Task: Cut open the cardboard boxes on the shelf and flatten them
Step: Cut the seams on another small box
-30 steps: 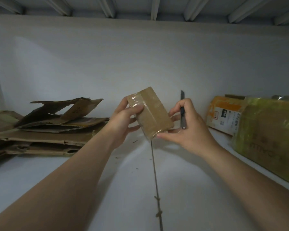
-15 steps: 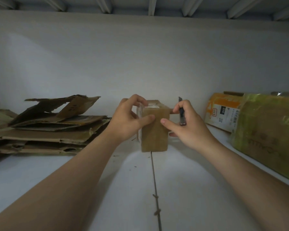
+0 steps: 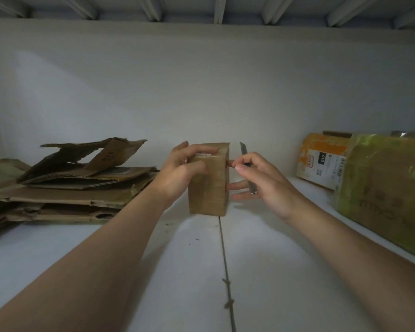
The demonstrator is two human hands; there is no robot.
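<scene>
Head view, left hand (image 3: 182, 171) gripping box (image 3: 209, 195), right hand (image 3: 271, 188) holding knife (image 3: 244, 150) (handle half-hidden)

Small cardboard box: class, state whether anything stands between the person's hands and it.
Nothing visible does. The left hand grips the small cardboard box near its top; the right hand, holding the knife blade-up, touches the box's right side with its fingertips.

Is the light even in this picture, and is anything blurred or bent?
Head view: dim and uneven, brightest on the white shelf in front of the small brown cardboard box; the wide lens bends the wall's top edge; glare streaks the green plastic-wrapped parcel at right.
</scene>
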